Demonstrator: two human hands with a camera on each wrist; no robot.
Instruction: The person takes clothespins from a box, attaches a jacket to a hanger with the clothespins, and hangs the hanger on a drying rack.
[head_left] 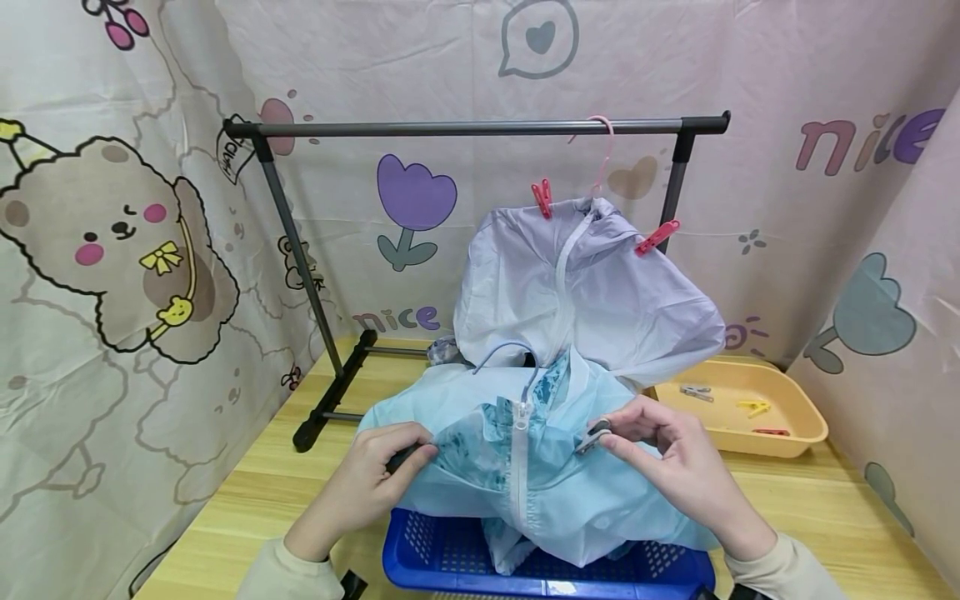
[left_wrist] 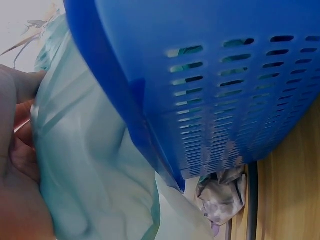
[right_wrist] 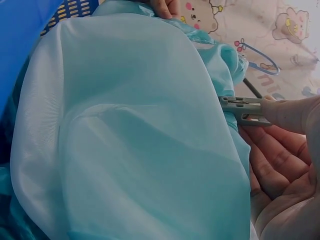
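Shot in bright, soft, even light in head view, w/ gentle shading in the folds of the blue jacket (head_left: 570, 504) & crisp detail on the backdrop (head_left: 420, 50). Caught dimmer in L wrist view, w/ near-white glare at upper L, shade over the left hand (left_wrist: 22, 165) & soft, smeary detail up close. Muted likewise in R wrist view, brightest at upper R, w/ pale sheen on the blue jacket, shadow across the right hand (right_wrist: 287, 165) & fairly sharp focus at the clip (right_wrist: 242, 101).

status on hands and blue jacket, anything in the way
Left hand pinching blue jacket; right hand pinching grey clip at its shoulder; jacket above blue basket, hanger hook showing at neck; nothing seen blocking, lilac jacket close behind.
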